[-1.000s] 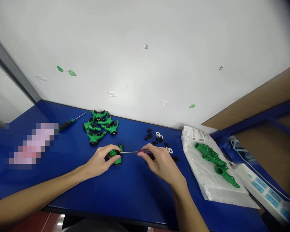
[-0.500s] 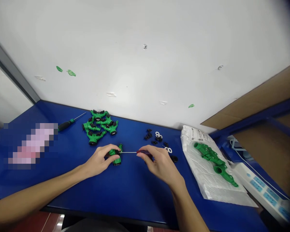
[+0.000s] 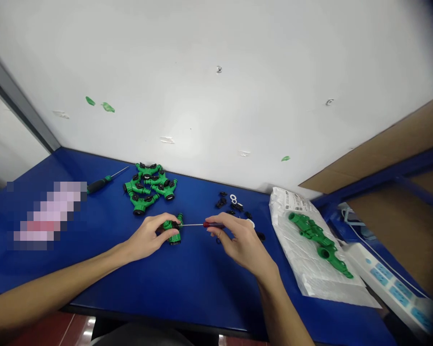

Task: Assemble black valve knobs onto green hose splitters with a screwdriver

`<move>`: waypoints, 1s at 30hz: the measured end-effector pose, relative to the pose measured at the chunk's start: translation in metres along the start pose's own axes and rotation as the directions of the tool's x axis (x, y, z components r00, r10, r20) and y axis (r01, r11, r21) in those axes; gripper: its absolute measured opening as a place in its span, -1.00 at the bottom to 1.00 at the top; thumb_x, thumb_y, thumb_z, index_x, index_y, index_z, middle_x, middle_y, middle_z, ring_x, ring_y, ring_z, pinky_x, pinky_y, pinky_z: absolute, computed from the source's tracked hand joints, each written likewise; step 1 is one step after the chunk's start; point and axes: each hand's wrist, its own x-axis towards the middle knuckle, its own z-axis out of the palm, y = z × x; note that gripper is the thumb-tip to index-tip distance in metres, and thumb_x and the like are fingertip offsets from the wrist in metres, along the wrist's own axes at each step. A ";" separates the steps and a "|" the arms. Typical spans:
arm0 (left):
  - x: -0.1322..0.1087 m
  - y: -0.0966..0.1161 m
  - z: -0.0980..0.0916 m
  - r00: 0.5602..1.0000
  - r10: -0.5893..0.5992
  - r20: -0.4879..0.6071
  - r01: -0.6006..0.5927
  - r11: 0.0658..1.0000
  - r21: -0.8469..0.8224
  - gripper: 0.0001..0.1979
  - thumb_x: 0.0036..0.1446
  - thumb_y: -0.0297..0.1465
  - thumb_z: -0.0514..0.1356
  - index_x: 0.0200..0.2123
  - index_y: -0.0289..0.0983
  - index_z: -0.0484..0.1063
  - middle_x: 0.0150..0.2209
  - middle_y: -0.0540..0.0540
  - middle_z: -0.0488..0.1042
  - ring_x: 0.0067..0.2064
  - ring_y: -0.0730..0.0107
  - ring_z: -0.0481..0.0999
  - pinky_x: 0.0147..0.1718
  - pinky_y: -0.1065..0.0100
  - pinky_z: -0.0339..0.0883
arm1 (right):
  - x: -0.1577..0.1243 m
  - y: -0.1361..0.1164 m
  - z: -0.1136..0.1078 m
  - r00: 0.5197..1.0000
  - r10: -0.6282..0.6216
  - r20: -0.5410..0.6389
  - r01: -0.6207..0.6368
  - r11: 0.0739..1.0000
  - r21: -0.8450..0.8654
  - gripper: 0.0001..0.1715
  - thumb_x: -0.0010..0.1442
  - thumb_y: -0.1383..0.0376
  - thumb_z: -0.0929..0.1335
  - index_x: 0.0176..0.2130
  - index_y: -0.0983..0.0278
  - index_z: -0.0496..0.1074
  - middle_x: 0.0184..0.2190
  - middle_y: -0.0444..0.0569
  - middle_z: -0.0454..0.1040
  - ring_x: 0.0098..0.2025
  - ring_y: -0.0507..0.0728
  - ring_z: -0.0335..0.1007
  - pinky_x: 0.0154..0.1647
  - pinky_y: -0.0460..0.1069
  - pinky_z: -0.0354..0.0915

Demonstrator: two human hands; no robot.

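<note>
My left hand (image 3: 152,237) is closed around a green hose splitter (image 3: 174,236) with black parts, low over the blue table. Thumb and fingers pinch it from the left and hide part of it. From the right, my right hand (image 3: 234,236) grips the dark red handle of a screwdriver (image 3: 193,225). Its thin metal shaft lies level, and the tip meets a black part of the splitter near my left fingertips. Beyond my left hand rests a cluster of several similar green splitters (image 3: 143,203) with black valve levers.
Small black parts (image 3: 222,202) and white washers (image 3: 233,199) lie beyond my right hand. Several green splitter bodies (image 3: 312,231) rest on a white plastic bag (image 3: 296,269). A power strip (image 3: 389,283) is far right; another screwdriver (image 3: 99,185) and a pixelated patch are left.
The right hand's fingers have shifted slightly on the screwdriver handle. The tip stays against the splitter, and my left hand keeps its hold. The view has shifted slightly.
</note>
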 end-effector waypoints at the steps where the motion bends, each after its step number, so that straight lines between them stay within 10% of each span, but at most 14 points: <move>1: 0.000 -0.001 0.000 1.000 -0.001 -0.004 0.001 1.000 0.004 -0.80 0.23 -0.30 0.17 -0.13 -0.24 0.48 -0.20 -0.11 0.60 -0.36 0.39 0.55 -0.40 0.42 0.45 | 0.000 0.002 0.002 1.000 -0.004 0.003 0.004 1.000 -0.010 -0.84 0.33 0.26 0.30 -0.13 0.23 0.44 -0.31 -0.02 0.59 -0.36 0.11 0.53 -0.34 -0.04 0.37; 9: 0.000 -0.002 -0.001 0.999 -0.013 0.030 0.014 1.000 -0.022 -0.81 0.23 -0.32 0.18 -0.12 -0.23 0.46 -0.15 -0.12 0.59 -0.27 0.34 0.56 -0.34 0.39 0.45 | 0.000 0.008 0.009 0.998 0.056 0.028 -0.049 0.973 -0.225 -0.52 0.40 0.16 0.18 -0.45 0.27 0.44 -0.69 -0.15 0.35 -0.66 0.02 0.24 -0.54 -0.06 0.08; 18: 0.004 0.003 -0.001 0.987 -0.160 0.013 0.152 0.907 -0.393 -0.79 0.15 -0.33 0.26 -0.20 -0.24 0.31 -0.04 -0.16 0.44 -0.38 0.46 0.47 -0.35 0.30 0.50 | 0.002 0.035 -0.005 0.909 0.283 -0.307 -0.320 0.944 -0.076 -0.58 0.32 0.06 0.25 -0.35 0.29 0.49 -0.64 -0.13 0.42 -0.60 0.07 0.32 -0.51 -0.07 0.14; 26: 0.004 0.008 -0.004 0.942 -0.319 0.107 0.312 0.707 -0.634 -0.66 -0.05 -0.36 0.42 -0.34 -0.25 0.29 0.06 -0.17 0.40 -0.35 0.47 0.50 -0.35 0.31 0.46 | 0.007 0.044 0.047 0.891 0.433 -0.134 -0.439 0.752 -0.492 -0.77 0.28 0.16 0.30 -0.32 0.22 0.47 -0.31 -0.02 0.59 -0.31 0.18 0.51 -0.40 -0.05 0.16; 30: 0.005 0.016 -0.002 0.890 -0.449 0.079 0.384 0.643 -0.663 -0.63 -0.05 -0.26 0.42 -0.34 -0.24 0.28 -0.07 -0.15 0.51 -0.29 0.39 0.51 -0.38 0.34 0.42 | 0.008 0.052 0.036 0.905 0.399 -0.149 -0.422 0.793 -0.440 -0.73 0.28 0.10 0.31 -0.30 0.22 0.47 -0.28 -0.03 0.56 -0.29 0.15 0.49 -0.36 -0.05 0.19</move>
